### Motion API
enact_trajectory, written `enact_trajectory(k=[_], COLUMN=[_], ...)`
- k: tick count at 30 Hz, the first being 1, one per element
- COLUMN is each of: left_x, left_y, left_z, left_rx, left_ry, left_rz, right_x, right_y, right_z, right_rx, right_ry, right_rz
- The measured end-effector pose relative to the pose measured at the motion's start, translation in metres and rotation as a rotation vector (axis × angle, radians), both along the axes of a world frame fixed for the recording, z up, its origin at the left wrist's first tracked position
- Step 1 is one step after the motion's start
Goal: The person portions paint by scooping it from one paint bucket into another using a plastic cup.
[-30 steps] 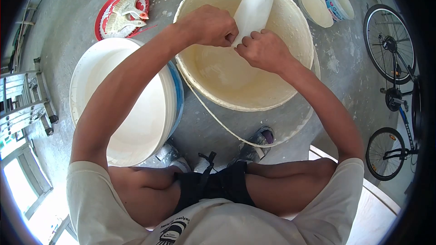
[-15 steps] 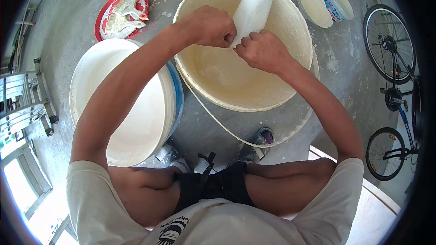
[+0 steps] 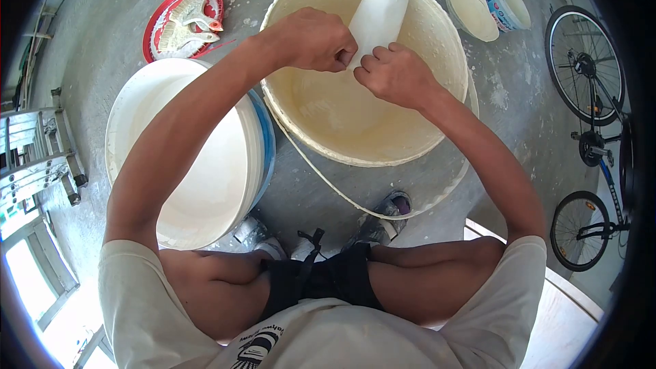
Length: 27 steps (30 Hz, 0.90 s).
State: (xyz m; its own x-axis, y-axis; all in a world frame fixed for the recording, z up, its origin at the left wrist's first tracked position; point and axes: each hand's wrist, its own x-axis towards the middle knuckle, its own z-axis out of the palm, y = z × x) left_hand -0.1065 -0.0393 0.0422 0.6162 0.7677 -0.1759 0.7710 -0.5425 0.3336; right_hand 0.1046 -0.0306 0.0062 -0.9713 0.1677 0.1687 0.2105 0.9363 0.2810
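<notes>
Above a large cream-coated bucket both hands hold the near end of a smooth white cylinder-like object. My left hand is closed at its left edge, fingers curled down. My right hand pinches the same end from the right, knuckles up. The white object slants away towards the bucket's far right rim. Pale residue coats the bucket's inside wall, and its thin handle hangs over the near side. What the fingertips press on is partly hidden.
A white tub stands at the left under my left forearm. Beyond it, a red tray holds brushes. Small containers sit at the upper right. A bicycle is far right, a ladder far left.
</notes>
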Motion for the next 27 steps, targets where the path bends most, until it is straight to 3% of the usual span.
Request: enact_trajectory(k=[17, 27], left_x=[0.002, -0.002], left_y=[-0.002, -0.004], left_z=[0.016, 0.002], left_rx=[0.060, 0.103], left_ry=[0.039, -0.014], left_rz=[-0.040, -0.064], right_x=[0.003, -0.001], right_y=[0.002, 0.001], right_z=[0.004, 0.002], right_rx=[0.052, 0.027], right_ry=[0.058, -0.017], right_rz=[0.019, -0.032])
